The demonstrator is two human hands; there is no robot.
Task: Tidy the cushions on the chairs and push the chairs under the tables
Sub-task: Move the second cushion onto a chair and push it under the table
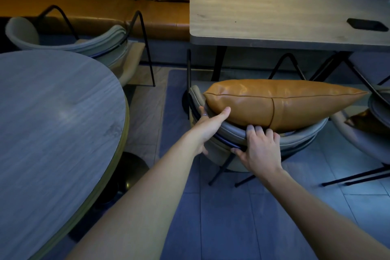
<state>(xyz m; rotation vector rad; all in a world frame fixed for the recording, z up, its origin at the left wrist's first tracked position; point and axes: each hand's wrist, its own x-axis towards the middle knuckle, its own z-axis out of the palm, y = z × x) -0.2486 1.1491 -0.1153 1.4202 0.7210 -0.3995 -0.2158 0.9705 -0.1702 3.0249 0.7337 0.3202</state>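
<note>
Grey floor tiles (232, 217) run between a round counter (52, 112) and a rectangular wood-grain counter (274, 17). Chair (295, 139): padded curved backrest on thin black metal legs, probably light, standing just short of the rectangular counter. Cushion (285, 103): tan leather, soft, likely slippery, propped inside the backrest. Left hand (209, 126) and right hand (261, 150) both clasp the backrest rim, the firmest hold for pushing.

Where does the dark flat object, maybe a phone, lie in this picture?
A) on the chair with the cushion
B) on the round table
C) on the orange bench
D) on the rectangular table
D: the dark flat object lies on the top of the rectangular table, near its right end, while the round table shows nothing on it.
</note>
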